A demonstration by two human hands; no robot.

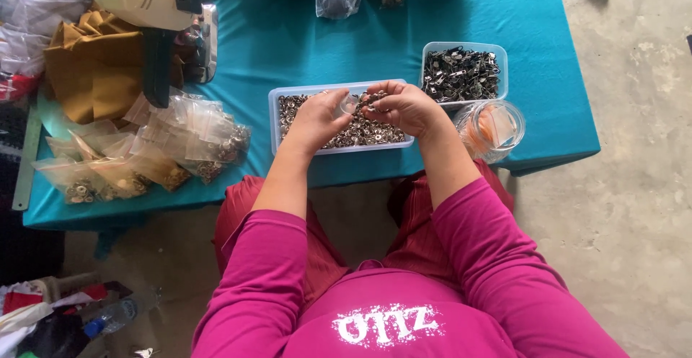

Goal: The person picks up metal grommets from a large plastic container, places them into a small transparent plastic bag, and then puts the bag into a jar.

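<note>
Before you on the table [303,48] sits the tray of metal rings [285,113]; right of it a tub of clips [461,70] and a jar [497,124], left a heap of small bags [166,145]

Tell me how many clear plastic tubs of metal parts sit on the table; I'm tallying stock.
2. One tub lies under both hands, filled with small rings; a smaller tub sits to its right, holding darker metal pieces. Others may lie outside the view.
</note>
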